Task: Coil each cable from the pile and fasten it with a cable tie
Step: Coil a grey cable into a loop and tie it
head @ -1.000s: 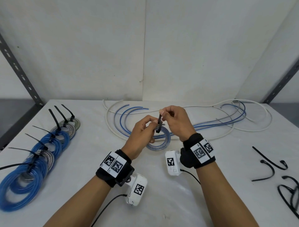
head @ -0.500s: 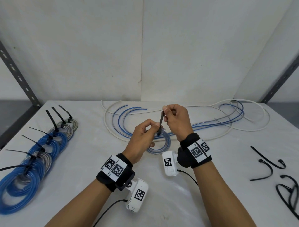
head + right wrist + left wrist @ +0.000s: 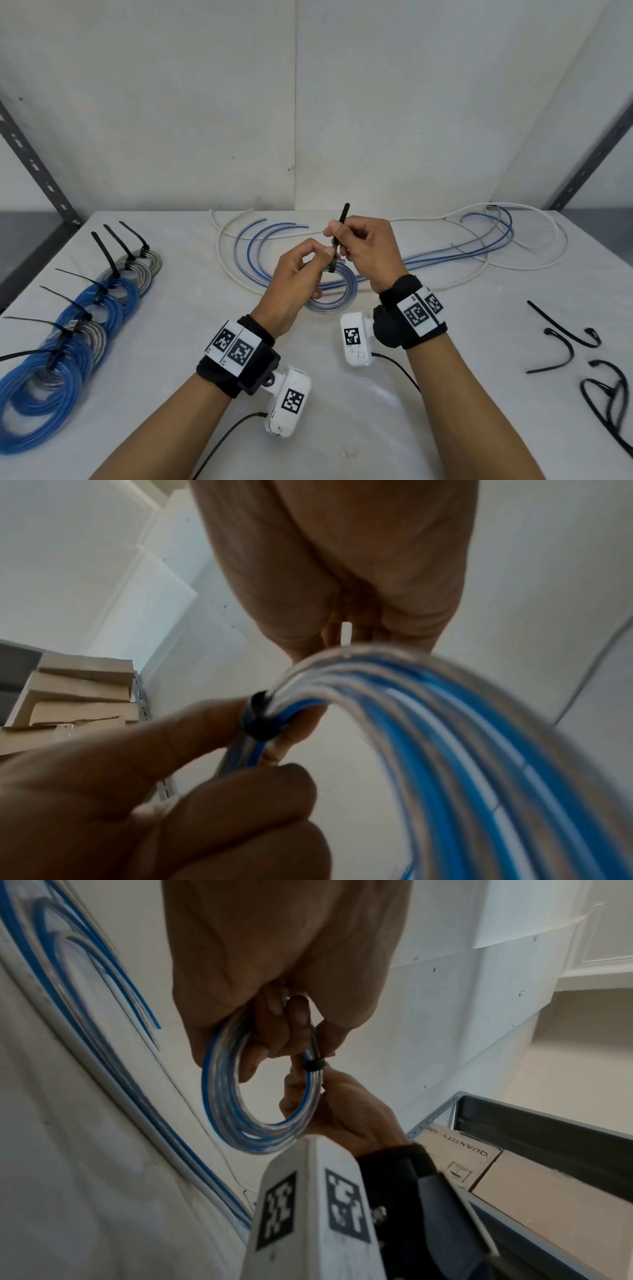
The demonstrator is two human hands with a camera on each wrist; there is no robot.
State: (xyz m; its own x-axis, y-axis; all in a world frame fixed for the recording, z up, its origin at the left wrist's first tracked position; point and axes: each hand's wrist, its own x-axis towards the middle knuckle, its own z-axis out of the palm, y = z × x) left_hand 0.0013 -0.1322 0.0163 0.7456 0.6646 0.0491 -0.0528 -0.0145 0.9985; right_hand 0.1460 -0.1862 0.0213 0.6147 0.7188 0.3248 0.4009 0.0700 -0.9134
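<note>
**Tie tail drawn up through its head on the small coil**

The cable tie (image 3: 339,236) is now seen standing higher above the hands than in the picture half a second back, where only a short tail showed above the right hand (image 3: 368,251); more strap has been drawn through the head, so the loop is judged to be close on the coil (image 3: 334,294). The tail is pinched in the right grip between thumb and forefinger. The coil is held in the left hand (image 3: 294,284), with fingers curled round the strands next to the tie head (image 3: 314,1066), above the desk (image 3: 342,428). In both wrist views the black band is seen already snug around the blue and clear strands.

The step in hand is judged nearly done; the loose cables (image 3: 445,253) behind remain to be coiled. Finished coils (image 3: 68,325) are laid in a row along the left edge, and spare ties (image 3: 565,339) lie near the right edge. Open desk is left between these, in front of the arms, and room for a further upward pull is seen above the hands.
</note>
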